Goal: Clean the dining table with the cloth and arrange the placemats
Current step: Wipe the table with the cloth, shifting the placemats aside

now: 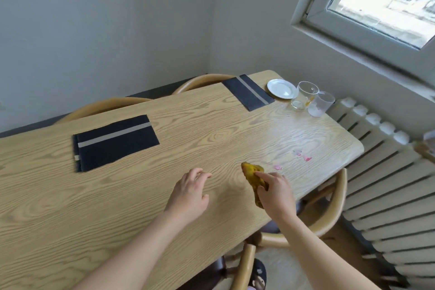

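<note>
Under right-hand fingers (263,174): yellow cloth (253,173).

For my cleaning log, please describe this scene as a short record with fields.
right hand: grips yellow cloth on table
left hand: relaxed, holds nothing
pink stains: right of the cloth, not wiped
left placemat: dark, striped
right placemat: same, beside white plate
glasses: two, at the far right corner
</note>
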`<action>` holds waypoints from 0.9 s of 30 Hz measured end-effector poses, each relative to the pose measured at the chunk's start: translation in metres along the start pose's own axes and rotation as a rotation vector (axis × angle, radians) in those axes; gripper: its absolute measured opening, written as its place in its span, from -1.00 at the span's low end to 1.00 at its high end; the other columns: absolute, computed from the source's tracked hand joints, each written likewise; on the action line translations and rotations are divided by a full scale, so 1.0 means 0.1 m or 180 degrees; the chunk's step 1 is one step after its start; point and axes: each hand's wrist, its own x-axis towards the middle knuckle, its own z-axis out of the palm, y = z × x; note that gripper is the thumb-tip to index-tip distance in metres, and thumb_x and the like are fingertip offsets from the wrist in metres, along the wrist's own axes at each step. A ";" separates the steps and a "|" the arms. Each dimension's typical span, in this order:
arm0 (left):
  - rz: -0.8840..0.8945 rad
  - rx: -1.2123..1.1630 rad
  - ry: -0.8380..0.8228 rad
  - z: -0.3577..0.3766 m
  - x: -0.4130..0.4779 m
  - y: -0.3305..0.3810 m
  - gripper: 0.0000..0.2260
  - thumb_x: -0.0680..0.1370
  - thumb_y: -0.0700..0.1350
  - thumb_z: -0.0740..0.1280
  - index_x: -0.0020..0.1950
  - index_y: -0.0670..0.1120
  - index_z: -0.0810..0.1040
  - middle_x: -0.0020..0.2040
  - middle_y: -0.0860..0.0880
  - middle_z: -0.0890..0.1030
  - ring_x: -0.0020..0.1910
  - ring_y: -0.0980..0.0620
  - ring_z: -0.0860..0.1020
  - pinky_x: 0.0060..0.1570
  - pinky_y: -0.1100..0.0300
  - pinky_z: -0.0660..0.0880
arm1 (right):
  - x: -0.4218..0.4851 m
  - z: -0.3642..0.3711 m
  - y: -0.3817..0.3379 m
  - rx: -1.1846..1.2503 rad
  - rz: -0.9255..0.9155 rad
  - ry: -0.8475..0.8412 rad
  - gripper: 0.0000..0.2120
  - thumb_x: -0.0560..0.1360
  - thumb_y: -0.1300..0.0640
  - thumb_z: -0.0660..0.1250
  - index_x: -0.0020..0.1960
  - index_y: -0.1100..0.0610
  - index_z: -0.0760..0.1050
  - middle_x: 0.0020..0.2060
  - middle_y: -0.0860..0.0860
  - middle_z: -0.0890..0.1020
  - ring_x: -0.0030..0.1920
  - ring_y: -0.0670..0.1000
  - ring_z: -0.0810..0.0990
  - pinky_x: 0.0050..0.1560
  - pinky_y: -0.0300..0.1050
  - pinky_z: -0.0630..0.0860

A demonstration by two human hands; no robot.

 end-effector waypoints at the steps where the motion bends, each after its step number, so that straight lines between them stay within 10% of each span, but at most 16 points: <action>1: -0.0031 -0.0018 0.0018 0.05 0.08 0.07 -0.55 0.57 -0.10 0.22 0.45 0.03 0.23 0.48 0.02 0.17 0.44 0.04 0.19 0.41 0.11 0.22 | 0.07 0.01 0.07 -0.0013 -0.0043 -0.0034 -0.58 0.50 0.20 0.26 0.34 -0.03 0.50 0.13 -0.03 0.55 0.16 0.02 0.40 0.12 -0.12 0.34; 7: -0.0408 -0.0030 -0.0120 0.51 0.66 0.64 -0.54 0.57 -0.10 0.23 0.45 0.05 0.22 0.47 0.04 0.15 0.45 0.05 0.18 0.44 0.10 0.18 | 0.63 0.08 0.65 -0.0371 -0.0744 -0.0405 -0.57 0.52 0.18 0.21 0.35 -0.09 0.46 0.20 -0.04 0.50 0.26 0.04 0.35 0.13 -0.11 0.42; 16: -0.0857 -0.0069 -0.0055 0.92 1.36 1.31 -0.57 0.55 -0.10 0.26 0.41 0.07 0.28 0.44 0.07 0.21 0.43 0.05 0.20 0.39 0.12 0.23 | 1.12 0.14 1.14 -0.0518 -0.1898 -0.0798 -0.66 0.26 0.13 0.49 0.02 -0.08 0.61 -0.13 -0.03 0.59 -0.18 0.02 0.52 -0.36 -0.18 0.53; 27: -0.0901 -0.0053 0.0069 0.91 1.77 1.58 -0.56 0.57 -0.11 0.23 0.44 0.05 0.25 0.47 0.05 0.18 0.45 0.06 0.19 0.40 0.15 0.19 | 2.02 -0.28 1.60 -0.0579 -0.0898 -0.0912 -0.64 0.55 0.13 0.20 0.32 -0.08 0.44 0.22 -0.02 0.45 0.20 0.04 0.36 -0.02 -0.06 0.50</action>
